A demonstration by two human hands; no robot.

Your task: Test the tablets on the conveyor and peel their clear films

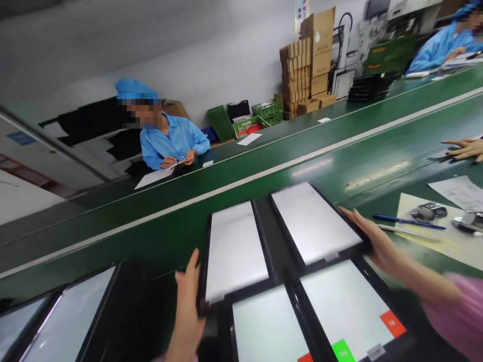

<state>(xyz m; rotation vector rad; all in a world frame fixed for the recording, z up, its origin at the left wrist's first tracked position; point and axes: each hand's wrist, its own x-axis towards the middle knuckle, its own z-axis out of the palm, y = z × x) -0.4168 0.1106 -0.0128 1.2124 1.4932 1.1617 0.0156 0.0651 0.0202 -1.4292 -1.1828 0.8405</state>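
Our left hand [185,306] and our right hand [377,240] at the edges of black-framed display panels [236,251] on a green workbench [169,236]

Our right hand's fingers lie pressed together along the edge of the upper right panel [313,223]; our left hand's thumb stands up, spread from the fingers, beside the upper left panel. Whether either hand closes on a frame, we cannot tell. Four panels lie in a block, with two more panels [68,311] to the left. As far as we can see, the lower right panel [347,306] shows a green button [342,350] and a red button [392,324], while both upper panels show plain white. Beyond lie blue pens [409,221] on a pale sheet [445,246], a co-worker's fingers [464,149], and, across the belt, a co-worker in a blue smock [169,143] before cardboard cartons [305,65].
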